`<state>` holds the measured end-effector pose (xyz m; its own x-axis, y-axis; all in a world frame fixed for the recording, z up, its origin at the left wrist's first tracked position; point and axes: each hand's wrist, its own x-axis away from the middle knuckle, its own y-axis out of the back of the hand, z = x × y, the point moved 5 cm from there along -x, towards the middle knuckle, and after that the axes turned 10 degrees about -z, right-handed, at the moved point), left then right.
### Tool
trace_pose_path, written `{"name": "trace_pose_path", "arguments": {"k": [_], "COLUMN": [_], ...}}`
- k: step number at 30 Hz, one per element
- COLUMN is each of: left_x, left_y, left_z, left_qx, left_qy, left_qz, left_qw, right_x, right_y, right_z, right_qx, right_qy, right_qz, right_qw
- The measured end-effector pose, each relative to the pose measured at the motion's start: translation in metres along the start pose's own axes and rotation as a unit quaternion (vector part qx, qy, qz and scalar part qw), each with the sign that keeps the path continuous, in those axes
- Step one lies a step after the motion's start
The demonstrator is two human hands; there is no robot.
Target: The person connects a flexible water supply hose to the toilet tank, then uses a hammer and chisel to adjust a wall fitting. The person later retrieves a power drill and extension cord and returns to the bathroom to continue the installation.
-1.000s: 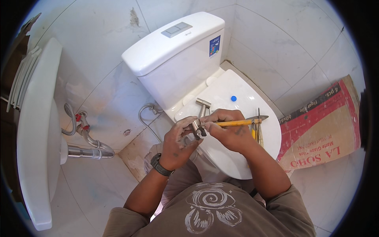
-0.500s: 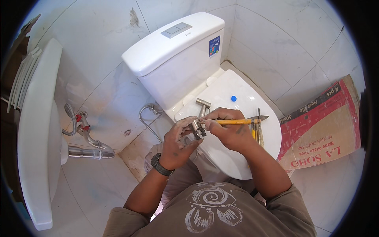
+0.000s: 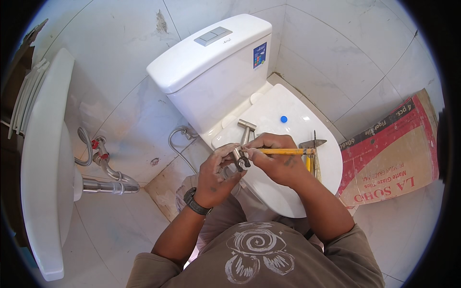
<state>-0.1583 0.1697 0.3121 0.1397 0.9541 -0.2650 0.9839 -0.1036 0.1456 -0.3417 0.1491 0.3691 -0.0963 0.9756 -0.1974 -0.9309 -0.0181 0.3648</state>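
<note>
Above the closed toilet lid [image 3: 269, 187], my left hand [image 3: 216, 168] is closed around a short silver metal fitting [image 3: 238, 154] with a dark forked end pointing towards me. My right hand [image 3: 276, 161] pinches a slim yellow-handled tool [image 3: 285, 151], whose working tip is hidden at the fitting. The tool lies nearly level, its butt pointing right. Just beyond my fingers, a T-shaped brushed-metal piece [image 3: 247, 125] rests on the lid, its lower end partly covered by my hands. A blue cap [image 3: 284, 119] sits farther back on the lid.
Right of my right hand, a grey pointed blade [image 3: 321, 143] and yellow-handled tools [image 3: 309, 164] lie on the lid. The toilet cistern [image 3: 216, 57] rises behind. At left are a white washbasin [image 3: 45, 158] and its chrome drain pipe [image 3: 108, 185]. A flattened cardboard box [image 3: 384, 158] lies right.
The yellow-handled tool's butt has swung slightly towards me, uncovering more of the grey blade. My left hand keeps its grip on the fitting, and the lid's objects stay put.
</note>
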Motion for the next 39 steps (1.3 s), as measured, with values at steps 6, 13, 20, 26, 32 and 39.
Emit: {"name": "trace_pose_path", "arguments": {"k": [6, 13, 20, 26, 32, 39], "left_x": [0.001, -0.001, 0.0, 0.002, 0.002, -0.04], "left_y": [-0.002, -0.001, 0.001, 0.0, 0.017, 0.146], "left_z": [0.002, -0.001, 0.001, 0.0, 0.01, -0.013], "left_qx": [0.021, 0.003, -0.02, -0.01, 0.035, -0.074], "left_qy": [0.016, -0.023, -0.005, -0.001, 0.019, -0.101], "left_qz": [0.007, -0.004, -0.009, -0.007, -0.057, -0.281], "left_qw": [1.0, 1.0, 1.0, 1.0, 0.998, 0.952], "right_x": [0.002, 0.005, 0.006, 0.007, 0.001, 0.016], "right_y": [0.0, -0.004, -0.009, -0.01, 0.009, 0.013], "right_z": [-0.01, -0.009, -0.003, -0.005, -0.018, -0.013], "right_qx": [0.018, -0.056, -0.024, -0.004, -0.18, -0.108], "right_qy": [-0.078, -0.053, 0.011, -0.002, -0.082, -0.104], "right_qz": [0.004, -0.025, -0.028, -0.006, -0.104, -0.054], "right_qw": [0.997, 0.997, 0.999, 1.0, 0.975, 0.987]}}
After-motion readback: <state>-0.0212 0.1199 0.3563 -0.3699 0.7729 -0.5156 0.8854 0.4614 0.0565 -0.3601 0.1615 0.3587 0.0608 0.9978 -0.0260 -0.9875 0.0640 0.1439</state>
